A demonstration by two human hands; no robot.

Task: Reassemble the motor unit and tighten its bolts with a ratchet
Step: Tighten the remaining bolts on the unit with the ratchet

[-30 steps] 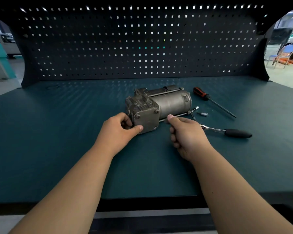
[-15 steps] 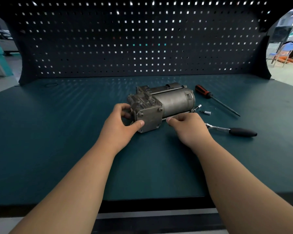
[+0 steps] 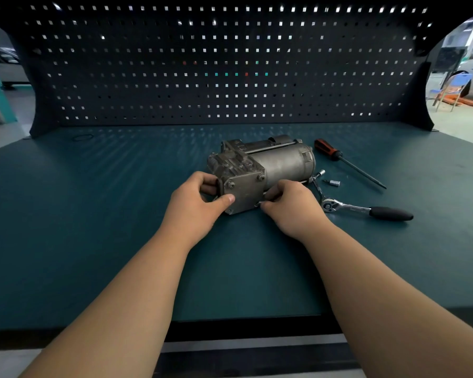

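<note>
Left hand (image 3: 200,203) has the motor unit (image 3: 273,165) by its square end cover, thumb flat on the front face and fingers wrapped round the left edge. Right hand (image 3: 290,208) is tucked against the lower right side of the same cover with its fingers curled in, pinching what looks like the long thin bolt (image 3: 304,181) running along the bottom of the housing. The grip point is mostly hidden, so I'm not 100% sure on that.

The motor lies on its side in the middle of the green bench (image 3: 93,214), cover end toward the camera. The ratchet (image 3: 361,210) lies just right of the right hand, black handle pointing away to the right. A small socket (image 3: 334,183) lies just past it, with an orange-and-black screwdriver (image 3: 339,156) further back. A dark pegboard (image 3: 230,64) stands behind it all.
</note>
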